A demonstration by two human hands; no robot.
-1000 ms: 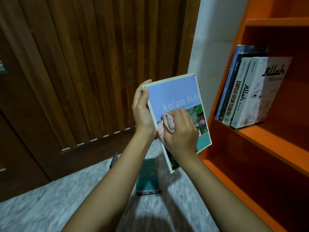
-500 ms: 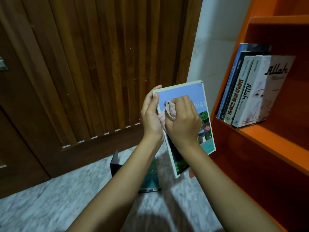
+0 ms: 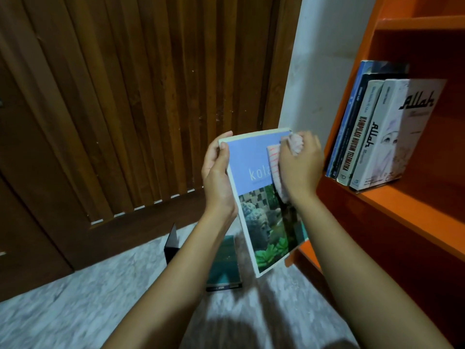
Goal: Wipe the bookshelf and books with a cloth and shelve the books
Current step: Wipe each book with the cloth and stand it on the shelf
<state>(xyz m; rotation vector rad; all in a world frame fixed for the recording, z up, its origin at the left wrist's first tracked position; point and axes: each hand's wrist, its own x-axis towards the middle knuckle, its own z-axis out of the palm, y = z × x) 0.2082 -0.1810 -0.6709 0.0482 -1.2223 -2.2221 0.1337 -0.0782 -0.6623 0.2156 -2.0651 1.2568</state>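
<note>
Setting: marbled grey floor [image 3: 75,311] under a dark slatted wooden door [image 3: 125,96]; a strip of white wall [image 3: 322,59] runs between the door and an orange bookshelf [image 3: 402,205] on the right.
Right grip [image 3: 299,167]: clenched round a bunched cloth, pressing it onto the upper right corner of a book's front cover. This hand is slightly blurred.
Cloth [image 3: 273,161]: pink and white stripes. One fold pokes out above the knuckles and another hangs down the cover on the hand's left side.
Left grip [image 3: 216,172]: grasping the same book by its left edge near the top, thumb on the front cover, fingers curled round behind.
Held book [image 3: 261,222]: in the air between the two hands, cover facing the camera, tilted so its lower end swings right. It sits in front of the door's lower part and just left of the bookshelf. The upper cover is pale blue with the letters "kola" showing; below is a photo of a stone head and green plants.
Shelved books [image 3: 377,137]: a short row stands together at the left end of one shelf board, spines outward. The outermost is white with "Allah" on its cover.
Floor book [image 3: 224,263]: teal, lying flat on the floor below the held book, partly hidden by the left forearm.
Black object [image 3: 172,245]: on the floor just left of the teal book; I cannot tell what it is.
</note>
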